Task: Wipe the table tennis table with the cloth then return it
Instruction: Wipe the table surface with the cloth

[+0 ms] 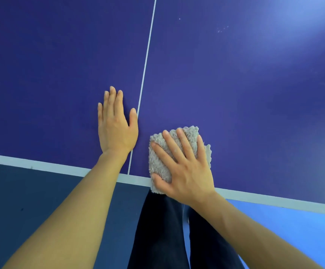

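You are pressing your right hand (187,171), fingers straight and spread, flat onto the fluffy grey cloth (158,164), which is lying under that palm on the dark blue table tennis table (235,84) and overhanging its near white edge. Just left of that grip, your left hand (115,129) is resting flat on the table, 4 fingers together, beside the white centre line (146,61).
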